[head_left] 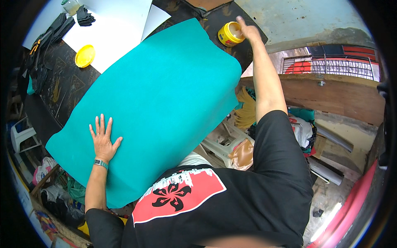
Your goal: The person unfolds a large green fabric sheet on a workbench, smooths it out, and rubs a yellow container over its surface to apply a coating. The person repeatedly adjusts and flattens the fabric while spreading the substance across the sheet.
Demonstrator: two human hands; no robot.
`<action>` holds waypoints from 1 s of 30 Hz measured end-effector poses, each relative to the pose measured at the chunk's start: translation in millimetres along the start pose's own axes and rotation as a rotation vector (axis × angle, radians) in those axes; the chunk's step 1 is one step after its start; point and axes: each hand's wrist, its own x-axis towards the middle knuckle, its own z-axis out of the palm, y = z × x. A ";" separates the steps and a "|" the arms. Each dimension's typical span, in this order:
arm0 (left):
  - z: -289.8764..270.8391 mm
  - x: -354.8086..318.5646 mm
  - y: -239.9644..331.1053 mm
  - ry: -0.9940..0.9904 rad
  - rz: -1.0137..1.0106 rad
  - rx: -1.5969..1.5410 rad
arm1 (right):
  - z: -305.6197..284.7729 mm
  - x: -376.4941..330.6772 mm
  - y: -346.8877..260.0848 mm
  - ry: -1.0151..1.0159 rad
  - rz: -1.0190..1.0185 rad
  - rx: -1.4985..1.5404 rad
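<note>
From the head camera I count one teal sheet (161,107), one open yellow tub (230,34), one loose yellow lid (84,56), two white sheets (120,20) overlapping at 12 o'clock, and one small clear jar (70,5) at 11 o'clock.

My left hand (102,138) lies flat at 8 o'clock, palm down and fingers spread on the teal sheet near its lower left edge, gripping nothing; a wristband (101,163) sits on the wrist. My right arm stretches straight out towards 1 o'clock, and the right hand (247,29) reaches into the mouth of the tub with its fingers dipped at the rim; I cannot tell whether they pinch anything.

The tub stands on the dark patterned table (68,89) just past the far right corner of the teal sheet and shows pale yellowish contents. The lid lies well apart at 10 o'clock, on the white sheet's edge. What the jar holds is too small to tell.
</note>
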 end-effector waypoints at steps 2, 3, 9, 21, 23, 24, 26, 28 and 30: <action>0.6 -1.9 -1.1 -0.008 0.015 -0.006 | -17.1 -16.0 -2.6 0.188 -0.033 -0.020; 1.0 -2.8 -2.0 -0.013 0.025 -0.009 | -19.4 -24.1 -6.3 0.117 0.013 -0.130; -0.1 -20.0 -5.5 -0.024 0.051 -0.007 | -29.2 -65.3 -9.4 -0.673 0.088 -0.176; 1.1 -22.8 -5.6 -0.003 0.026 -0.024 | 137.9 -103.4 -62.0 -0.083 -0.551 0.090; 2.4 -22.6 -6.2 -0.002 0.028 -0.019 | 148.7 -93.4 -66.1 0.011 -0.545 -0.133; 2.6 -22.7 -6.5 -0.006 0.028 -0.014 | 150.3 -89.3 -68.6 0.000 -0.522 -0.152; 2.5 -22.8 -6.7 -0.012 0.024 -0.010 | 154.4 -92.3 -72.9 0.073 -0.522 -0.141; 1.9 -22.7 -6.7 -0.024 0.015 -0.005 | 157.3 -104.8 -75.3 0.093 -0.512 -0.165; 1.2 -22.7 -6.4 -0.019 0.014 -0.010 | 158.9 -124.3 -70.9 0.084 -0.529 -0.191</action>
